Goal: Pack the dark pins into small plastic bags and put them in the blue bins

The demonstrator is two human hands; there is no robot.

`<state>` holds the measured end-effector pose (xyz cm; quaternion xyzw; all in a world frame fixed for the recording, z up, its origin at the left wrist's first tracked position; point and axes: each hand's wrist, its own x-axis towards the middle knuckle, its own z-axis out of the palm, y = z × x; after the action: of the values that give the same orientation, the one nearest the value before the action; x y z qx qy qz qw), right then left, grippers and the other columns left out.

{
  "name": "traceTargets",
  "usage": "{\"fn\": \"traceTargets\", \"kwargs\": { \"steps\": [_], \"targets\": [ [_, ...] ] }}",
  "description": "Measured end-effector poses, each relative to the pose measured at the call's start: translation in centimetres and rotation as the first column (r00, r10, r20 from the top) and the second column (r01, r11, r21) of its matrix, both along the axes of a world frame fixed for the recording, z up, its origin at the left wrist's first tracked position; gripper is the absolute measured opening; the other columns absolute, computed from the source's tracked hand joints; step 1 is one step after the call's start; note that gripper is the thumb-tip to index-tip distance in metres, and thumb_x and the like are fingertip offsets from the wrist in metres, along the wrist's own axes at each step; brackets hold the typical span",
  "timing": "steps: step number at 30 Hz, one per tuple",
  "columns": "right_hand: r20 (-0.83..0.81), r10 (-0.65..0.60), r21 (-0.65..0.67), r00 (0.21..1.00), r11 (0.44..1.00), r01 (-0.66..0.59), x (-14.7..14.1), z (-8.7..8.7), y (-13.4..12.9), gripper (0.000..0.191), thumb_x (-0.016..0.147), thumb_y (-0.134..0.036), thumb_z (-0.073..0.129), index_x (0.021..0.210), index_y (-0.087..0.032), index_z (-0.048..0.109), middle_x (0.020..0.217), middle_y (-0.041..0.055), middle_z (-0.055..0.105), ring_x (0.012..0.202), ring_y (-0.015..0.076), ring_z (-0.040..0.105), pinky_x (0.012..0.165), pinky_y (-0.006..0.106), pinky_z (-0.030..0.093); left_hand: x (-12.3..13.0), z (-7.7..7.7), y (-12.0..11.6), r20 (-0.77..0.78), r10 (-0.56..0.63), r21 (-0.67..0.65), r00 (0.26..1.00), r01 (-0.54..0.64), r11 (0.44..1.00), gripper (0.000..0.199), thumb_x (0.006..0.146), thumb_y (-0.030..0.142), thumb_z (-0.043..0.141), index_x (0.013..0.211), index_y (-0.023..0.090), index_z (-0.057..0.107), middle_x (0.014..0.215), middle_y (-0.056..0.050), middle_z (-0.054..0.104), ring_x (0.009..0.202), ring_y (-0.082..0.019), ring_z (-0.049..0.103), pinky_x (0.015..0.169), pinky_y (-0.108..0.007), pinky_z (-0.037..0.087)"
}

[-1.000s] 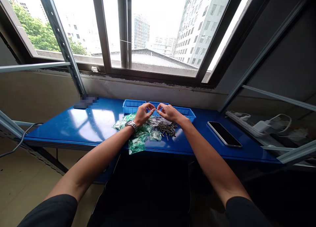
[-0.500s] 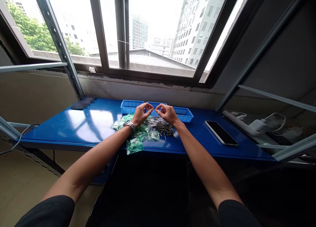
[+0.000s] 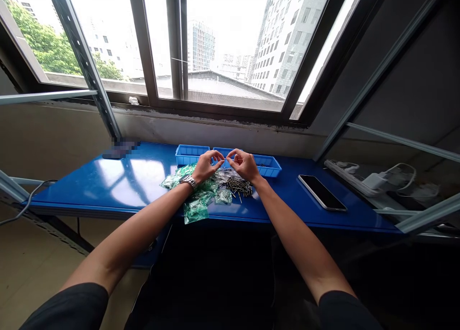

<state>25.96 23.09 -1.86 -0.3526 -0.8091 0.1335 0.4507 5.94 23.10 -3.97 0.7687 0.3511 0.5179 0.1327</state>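
Observation:
My left hand [image 3: 207,165] and my right hand [image 3: 243,164] meet fingertip to fingertip, each in a pinch on something too small to make out. Below my left hand lie several green plastic packets [image 3: 197,210], beside a clear packet [image 3: 223,197]. A heap of dark and brass-coloured pins [image 3: 240,187] rests under my right hand. Behind the hands stand blue bins: the left bin [image 3: 193,159], a middle one partly hidden by the fingers, and the right bin [image 3: 269,170], which holds some small dark pieces.
A phone [image 3: 322,193] lies on the blue table [image 3: 287,200] at the right. Beyond it are a white charger [image 3: 374,180] and cables. A dark, partly pixelated object [image 3: 115,151] sits at the back left. Metal posts flank the table.
My fingertips are slightly closer together, still pinched. Nothing else has visibly moved.

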Motion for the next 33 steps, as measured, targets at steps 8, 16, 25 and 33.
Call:
{"fn": "traceTargets", "kwargs": {
  "steps": [8,16,25,33],
  "targets": [
    [-0.002,-0.004,0.018,1.0,1.0,0.004,-0.24,-0.03,-0.06,0.019,0.09,-0.037,0.065,0.089,-0.018,0.067,0.056,-0.006,0.044,0.051,0.0104,0.038,0.054,0.025,0.034,0.08,-0.02,-0.03,-0.022,-0.032,0.006,0.999,0.032,0.999,0.011,0.091,0.03,0.07,0.091,0.019,0.07,0.089,-0.005,0.072,0.082,-0.019,0.062,0.068,-0.031,0.046],
    [0.065,0.059,-0.11,0.996,0.993,-0.052,0.16,-0.2,0.36,0.021,0.085,-0.038,0.067,0.087,-0.017,0.067,0.057,-0.0057,0.044,0.052,0.0105,0.037,0.052,0.025,0.032,0.04,0.55,-0.53,0.058,-0.048,-0.004,0.997,0.048,0.999,0.015,0.092,0.033,0.071,0.093,0.019,0.071,0.091,-0.006,0.074,0.083,-0.019,0.065,0.071,-0.032,0.048],
    [0.011,0.053,-0.093,0.999,0.994,-0.052,0.31,0.05,0.17,0.022,0.087,-0.039,0.067,0.089,-0.017,0.067,0.06,-0.0049,0.045,0.053,0.0102,0.039,0.052,0.024,0.034,0.0,0.38,-0.34,0.043,-0.033,-0.032,0.999,0.035,0.999,0.016,0.093,0.035,0.07,0.093,0.019,0.071,0.09,-0.006,0.073,0.083,-0.019,0.065,0.071,-0.031,0.048],
    [-0.054,0.102,-0.149,0.993,0.983,-0.109,-0.37,0.32,-0.42,0.024,0.086,-0.041,0.066,0.089,-0.017,0.066,0.06,-0.0055,0.043,0.052,0.0096,0.036,0.049,0.023,0.033,0.17,0.11,-0.35,-0.058,-0.065,-0.009,0.996,0.065,0.998,0.016,0.089,0.035,0.071,0.088,0.02,0.069,0.089,-0.006,0.072,0.082,-0.02,0.061,0.068,-0.032,0.046]
  ]
}}
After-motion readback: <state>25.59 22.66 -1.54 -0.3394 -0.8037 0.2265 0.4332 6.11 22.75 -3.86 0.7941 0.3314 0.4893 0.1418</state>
